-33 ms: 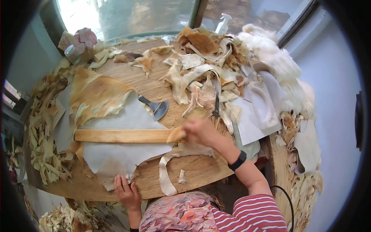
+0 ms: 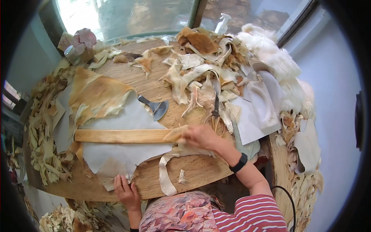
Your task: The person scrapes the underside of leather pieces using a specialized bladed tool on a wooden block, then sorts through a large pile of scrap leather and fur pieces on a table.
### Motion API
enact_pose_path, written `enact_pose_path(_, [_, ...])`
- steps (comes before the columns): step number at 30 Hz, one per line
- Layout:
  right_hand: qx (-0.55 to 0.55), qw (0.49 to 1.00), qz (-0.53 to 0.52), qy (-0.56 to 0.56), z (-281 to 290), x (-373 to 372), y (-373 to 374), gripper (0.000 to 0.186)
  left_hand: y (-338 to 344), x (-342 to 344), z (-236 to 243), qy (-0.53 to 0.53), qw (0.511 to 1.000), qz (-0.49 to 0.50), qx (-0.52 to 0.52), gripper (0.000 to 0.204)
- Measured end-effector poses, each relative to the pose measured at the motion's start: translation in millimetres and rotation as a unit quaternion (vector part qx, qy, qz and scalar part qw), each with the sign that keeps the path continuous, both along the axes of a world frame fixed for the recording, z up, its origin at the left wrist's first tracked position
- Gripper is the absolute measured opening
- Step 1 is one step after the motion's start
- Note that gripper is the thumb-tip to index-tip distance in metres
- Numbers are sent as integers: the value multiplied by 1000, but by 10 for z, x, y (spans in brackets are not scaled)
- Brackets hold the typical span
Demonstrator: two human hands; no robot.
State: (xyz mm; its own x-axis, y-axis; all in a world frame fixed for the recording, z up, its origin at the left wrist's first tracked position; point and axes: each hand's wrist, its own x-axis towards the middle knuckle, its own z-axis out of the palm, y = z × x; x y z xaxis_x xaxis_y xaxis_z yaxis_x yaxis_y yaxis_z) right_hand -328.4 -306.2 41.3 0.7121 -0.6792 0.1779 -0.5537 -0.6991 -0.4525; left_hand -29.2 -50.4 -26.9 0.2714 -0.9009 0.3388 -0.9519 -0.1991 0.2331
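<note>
— Fingers of the right hand (image 2: 201, 136) are curled around the end of a long wooden stick (image 2: 123, 135), with a bit of tan scrap under them. See it?

— Yes. The stick lies flat across the pale hide (image 2: 123, 154). Why there?

— I think it works like a ruler or a weight, so the hide stays smooth and flat on the round wooden table (image 2: 201, 170).

— What about the left hand (image 2: 124, 190)?

— It is down at the near edge of the table. Its fingers press flat on the hide's edge. It is not closed around anything. It looks like it keeps the hide from sliding.

— What is that grey thing above the stick?

— A metal scraper (image 2: 156, 108) with a wide blade. It lies by itself on the wood, apart from both hands, but near enough to grab.

— And the scissors (image 2: 215, 112)?

— They lie just past the right hand, half in the big pile of scraps (image 2: 201, 73).

— So many bits!

— Yes, thin strips (image 2: 42, 135) lie piled along the left edge. White fur (image 2: 270, 54) sits far off on the right side, by a spray bottle (image 2: 223, 23).
</note>
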Motion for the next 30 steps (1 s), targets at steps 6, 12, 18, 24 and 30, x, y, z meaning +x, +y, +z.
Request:
enact_pose_path(6, [402,871,-198,-200,-85,-647,-122,18,10,-11,31,-6,1000,4,12,43])
enact_pose_path(12, [120,891,-417,-132,-282,-1212,-610,17,-13,-23,22,-4,1000,-8,13,44])
enact_pose_path(18, [-18,875,-472,-106,-195,-910,-1067,28,21,-5,5,-4,1000,2,11,45])
enact_pose_path(24, [-72,801,-587,-90,-400,-1348,-1774,37,-9,-17,-20,-5,1000,-9,3,45])
enact_pose_path(30, [-39,838,-544,-18,-498,-1479,-1957,40,0,12,3,-4,1000,-3,7,46])
